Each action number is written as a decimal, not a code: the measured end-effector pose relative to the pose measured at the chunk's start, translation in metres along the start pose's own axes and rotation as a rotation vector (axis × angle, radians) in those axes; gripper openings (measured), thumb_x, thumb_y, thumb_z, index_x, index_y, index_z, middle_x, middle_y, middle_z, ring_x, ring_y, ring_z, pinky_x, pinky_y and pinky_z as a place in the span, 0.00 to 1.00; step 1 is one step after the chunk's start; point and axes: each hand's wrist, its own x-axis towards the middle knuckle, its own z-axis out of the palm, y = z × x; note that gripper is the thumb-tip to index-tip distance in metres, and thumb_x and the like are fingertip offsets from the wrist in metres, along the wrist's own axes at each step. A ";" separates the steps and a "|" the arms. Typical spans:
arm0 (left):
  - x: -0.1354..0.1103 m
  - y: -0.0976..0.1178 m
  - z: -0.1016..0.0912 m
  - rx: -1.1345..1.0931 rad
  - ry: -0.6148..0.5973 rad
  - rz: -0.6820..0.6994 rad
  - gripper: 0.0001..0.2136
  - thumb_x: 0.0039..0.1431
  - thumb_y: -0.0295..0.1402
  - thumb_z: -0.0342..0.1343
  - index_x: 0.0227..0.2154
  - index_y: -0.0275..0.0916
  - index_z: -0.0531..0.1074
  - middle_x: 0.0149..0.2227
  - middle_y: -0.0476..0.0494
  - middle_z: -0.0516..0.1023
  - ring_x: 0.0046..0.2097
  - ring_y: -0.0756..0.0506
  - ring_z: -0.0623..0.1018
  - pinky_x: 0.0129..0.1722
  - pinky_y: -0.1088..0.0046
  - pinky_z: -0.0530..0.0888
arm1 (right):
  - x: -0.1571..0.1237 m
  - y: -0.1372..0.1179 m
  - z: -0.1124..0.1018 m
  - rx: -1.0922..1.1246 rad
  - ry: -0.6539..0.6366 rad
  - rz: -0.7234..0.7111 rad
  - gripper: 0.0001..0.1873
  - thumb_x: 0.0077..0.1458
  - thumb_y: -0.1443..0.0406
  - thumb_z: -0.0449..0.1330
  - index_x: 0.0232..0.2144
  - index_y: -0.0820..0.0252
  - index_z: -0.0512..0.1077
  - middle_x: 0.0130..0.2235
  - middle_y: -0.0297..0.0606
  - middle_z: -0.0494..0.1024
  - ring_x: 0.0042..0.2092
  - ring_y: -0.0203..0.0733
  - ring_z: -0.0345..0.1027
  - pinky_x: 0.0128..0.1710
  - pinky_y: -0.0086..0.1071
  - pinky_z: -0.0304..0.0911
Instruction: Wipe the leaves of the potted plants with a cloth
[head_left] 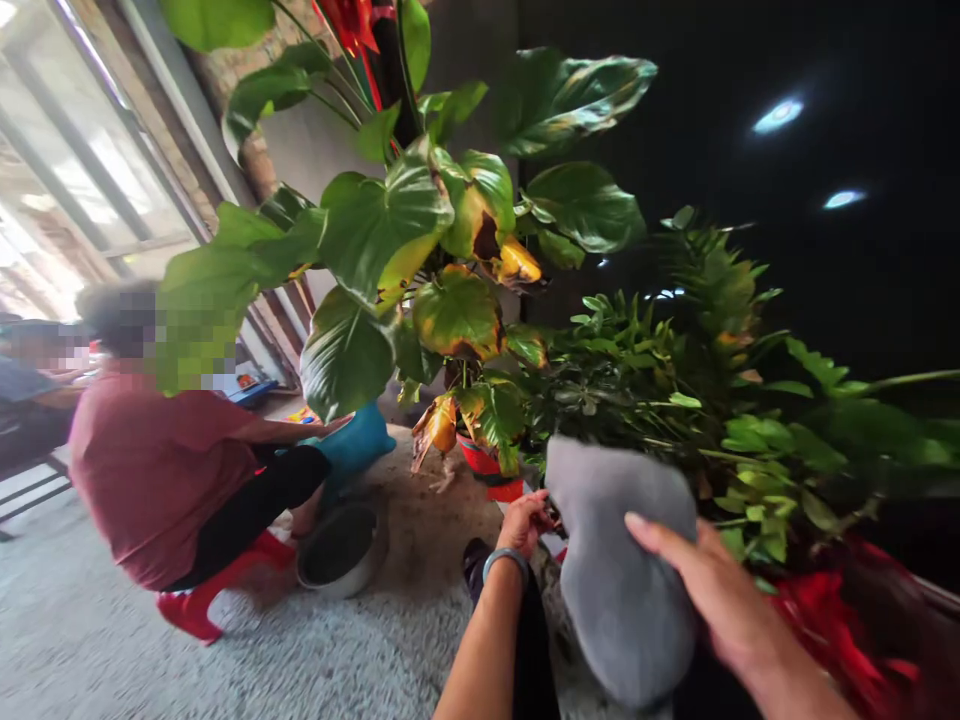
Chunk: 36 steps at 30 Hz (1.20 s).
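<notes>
My right hand [709,575] grips a smooth grey gourd-shaped object [626,590], with the thumb lying over its face. Motion blurs it, and its exact kind does not show. On the near side of the plants, my left hand [523,522] has its fingers curled together beside the grey object's left edge. Whatever those fingers hold is too small or hidden to name. A grey bracelet [507,560] circles the left wrist. Just beyond that hand stands a red pot [480,458] under a tall, large-leaved plant [390,215] with several yellow and brown leaves.
Leafy potted plants [637,360] line the dark glossy wall ahead and to the right. Red wrapping [832,610] lies at lower right. At left, a person [165,450] sits on a red stool [225,585], near a round basin [341,555] and a blue container [360,445].
</notes>
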 end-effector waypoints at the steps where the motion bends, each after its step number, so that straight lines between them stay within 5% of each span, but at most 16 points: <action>1: -0.001 0.000 0.000 -0.002 -0.001 0.001 0.07 0.36 0.26 0.64 0.23 0.33 0.74 0.13 0.54 0.66 0.18 0.54 0.65 0.24 0.75 0.65 | 0.012 -0.011 -0.003 0.049 0.060 -0.079 0.22 0.25 0.57 0.70 0.28 0.60 0.76 0.29 0.40 0.83 0.37 0.54 0.76 0.34 0.39 0.69; 3: -0.003 0.002 -0.001 -0.010 -0.004 0.005 0.09 0.36 0.26 0.64 0.25 0.33 0.75 0.12 0.55 0.65 0.18 0.54 0.65 0.25 0.75 0.66 | 0.039 -0.023 -0.009 0.165 0.160 -0.202 0.18 0.26 0.61 0.69 0.26 0.58 0.76 0.27 0.37 0.83 0.36 0.51 0.76 0.34 0.37 0.69; 6: -0.006 0.006 -0.004 -0.019 -0.006 0.006 0.09 0.37 0.25 0.64 0.26 0.32 0.75 0.13 0.55 0.66 0.18 0.54 0.66 0.25 0.76 0.66 | 0.059 -0.007 -0.019 0.272 0.261 -0.091 0.11 0.27 0.63 0.67 0.21 0.56 0.73 0.20 0.33 0.79 0.30 0.49 0.75 0.30 0.38 0.69; 11: -0.005 0.009 -0.004 -0.010 -0.008 -0.011 0.09 0.37 0.24 0.63 0.26 0.33 0.75 0.13 0.56 0.66 0.18 0.54 0.67 0.25 0.77 0.67 | 0.022 0.046 -0.014 0.178 0.136 0.071 0.17 0.27 0.58 0.68 0.24 0.61 0.75 0.22 0.39 0.81 0.32 0.53 0.76 0.33 0.40 0.69; 14: -0.005 0.009 0.000 0.003 -0.013 -0.022 0.08 0.36 0.24 0.63 0.25 0.33 0.75 0.13 0.56 0.66 0.18 0.54 0.66 0.24 0.77 0.67 | 0.012 0.029 -0.008 0.168 0.079 -0.025 0.22 0.27 0.57 0.69 0.28 0.63 0.76 0.26 0.41 0.82 0.35 0.53 0.76 0.35 0.39 0.69; 18: -0.005 0.010 0.001 0.012 -0.017 -0.020 0.09 0.35 0.23 0.63 0.25 0.33 0.75 0.16 0.54 0.68 0.19 0.55 0.66 0.25 0.77 0.67 | 0.044 -0.017 -0.021 0.289 0.327 -0.257 0.19 0.27 0.61 0.69 0.28 0.58 0.74 0.30 0.36 0.83 0.41 0.51 0.75 0.40 0.38 0.69; 22: -0.003 0.010 -0.003 0.020 -0.025 -0.018 0.10 0.36 0.24 0.64 0.27 0.32 0.76 0.15 0.55 0.66 0.19 0.54 0.65 0.26 0.76 0.67 | 0.064 -0.006 -0.032 0.370 0.329 -0.062 0.11 0.29 0.65 0.66 0.22 0.57 0.72 0.21 0.35 0.80 0.36 0.53 0.76 0.37 0.41 0.72; 26: 0.000 0.009 -0.005 0.029 -0.028 -0.022 0.10 0.37 0.25 0.64 0.28 0.32 0.76 0.15 0.55 0.65 0.19 0.54 0.66 0.27 0.75 0.68 | 0.036 0.020 -0.021 0.372 0.145 0.107 0.12 0.32 0.59 0.67 0.22 0.59 0.74 0.21 0.40 0.80 0.34 0.56 0.77 0.33 0.43 0.73; 29: -0.001 0.009 -0.003 0.032 -0.028 -0.017 0.11 0.36 0.25 0.65 0.27 0.32 0.76 0.15 0.55 0.66 0.19 0.54 0.66 0.26 0.75 0.67 | 0.023 0.003 -0.013 0.398 0.131 -0.031 0.19 0.33 0.55 0.68 0.27 0.61 0.76 0.27 0.42 0.82 0.38 0.56 0.77 0.36 0.40 0.73; 33: -0.004 0.011 0.000 0.021 -0.032 -0.015 0.11 0.35 0.25 0.66 0.27 0.32 0.75 0.15 0.55 0.67 0.19 0.55 0.66 0.26 0.76 0.68 | 0.043 -0.036 -0.012 0.430 0.392 -0.345 0.23 0.31 0.58 0.69 0.33 0.60 0.75 0.39 0.41 0.83 0.46 0.51 0.74 0.40 0.36 0.71; 36: -0.005 0.012 0.001 0.008 -0.035 -0.015 0.12 0.35 0.25 0.66 0.27 0.32 0.76 0.15 0.55 0.67 0.19 0.55 0.66 0.25 0.76 0.68 | 0.058 -0.029 -0.010 0.426 0.351 -0.223 0.19 0.32 0.60 0.68 0.31 0.60 0.74 0.35 0.40 0.83 0.44 0.50 0.75 0.39 0.36 0.71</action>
